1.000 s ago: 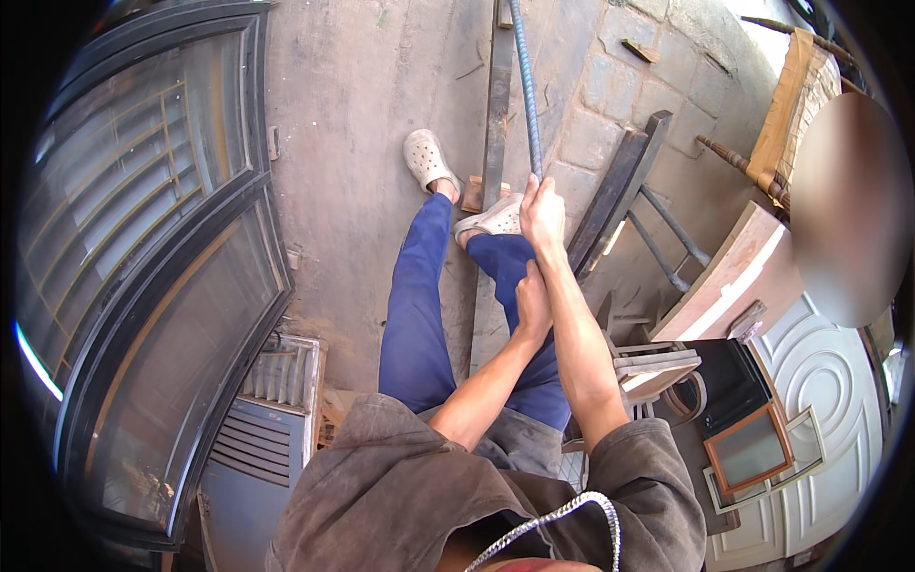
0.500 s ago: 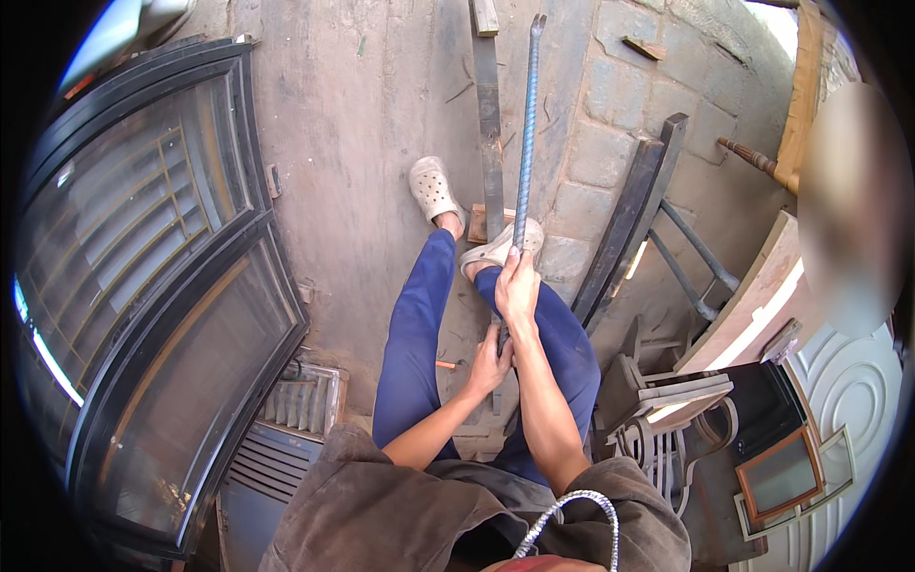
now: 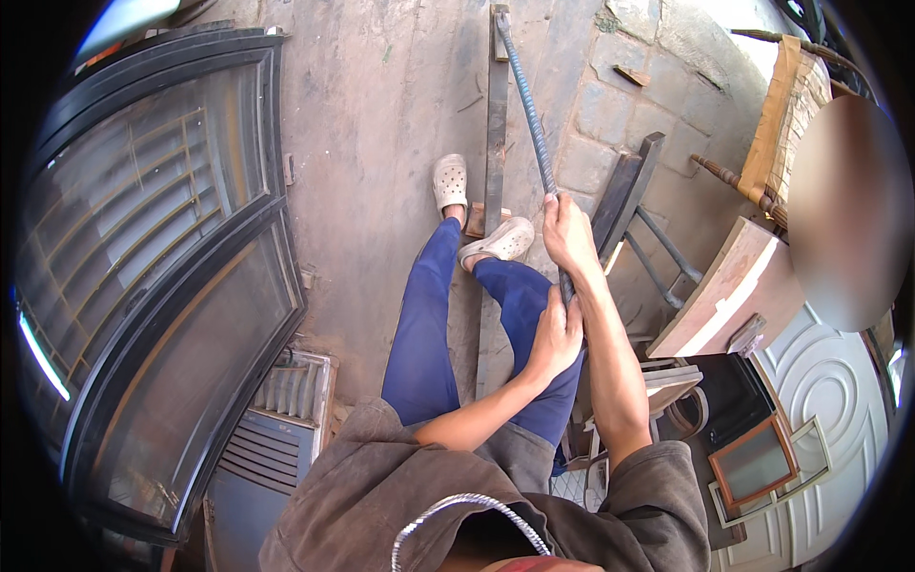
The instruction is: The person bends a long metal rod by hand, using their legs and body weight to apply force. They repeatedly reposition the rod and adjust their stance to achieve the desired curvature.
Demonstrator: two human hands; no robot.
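Both my hands grip a long bluish ribbed pry bar (image 3: 533, 122) with a forked tip. My right hand (image 3: 569, 234) wraps it higher up, while my left hand (image 3: 557, 336) closes round its lower end by my right thigh. The bar slants up and left, its fork appearing over or against a small wood piece at the far end of a dark wooden beam (image 3: 496, 143); contact is unclear. This beam runs along the floor between my legs, with a reddish wood block (image 3: 476, 221) by my feet. My right clog (image 3: 499, 241) overlaps the beam; my left clog (image 3: 450, 181) stands beside it.
Dark-framed glass panels (image 3: 181, 257) lean at the left beside a blue-grey louvred cabinet (image 3: 257, 462). Dark timbers (image 3: 624, 195), a pale wooden board (image 3: 720, 291), small frames (image 3: 753, 462) and a white panelled door (image 3: 829, 381) crowd the right. A blurred shape stands at far right.
Both hands have shifted right, still gripping the pry bar. The bar has swung from nearly upright in the picture to a leftward slant, its fork now at the beam's far end.
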